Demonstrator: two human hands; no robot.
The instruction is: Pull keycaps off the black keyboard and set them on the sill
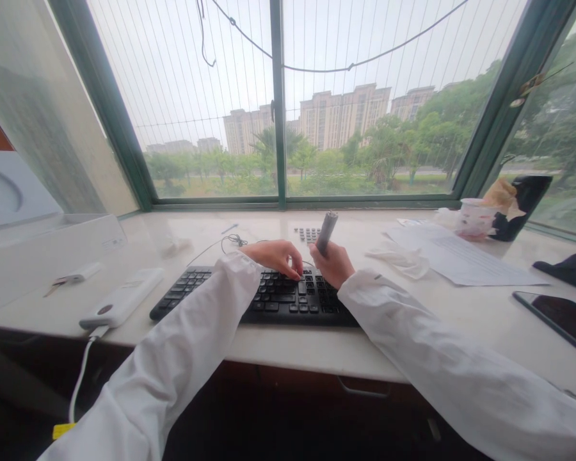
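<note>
A black keyboard [273, 298] lies near the front of the white counter, some keycaps off at its right part. My left hand [276, 257] reaches over it palm down. Its fingers are bent and closed at the tips, touching the keys; anything pinched there is too small to make out. Upright in my right hand [335, 264] is a dark grey cylindrical handle [327, 232], fingers wrapped round it over the keyboard's right part. Its lower end is hidden by the hand. Loose keycaps [308, 234] stand in rows behind the keyboard.
To the left are a white power bank [125, 299] with a cable and a small white device [84, 273]. At right lie a crumpled tissue [403, 259], printed paper [461, 256], a paper cup [477, 216] and a phone [559, 317]. A window stands behind the counter.
</note>
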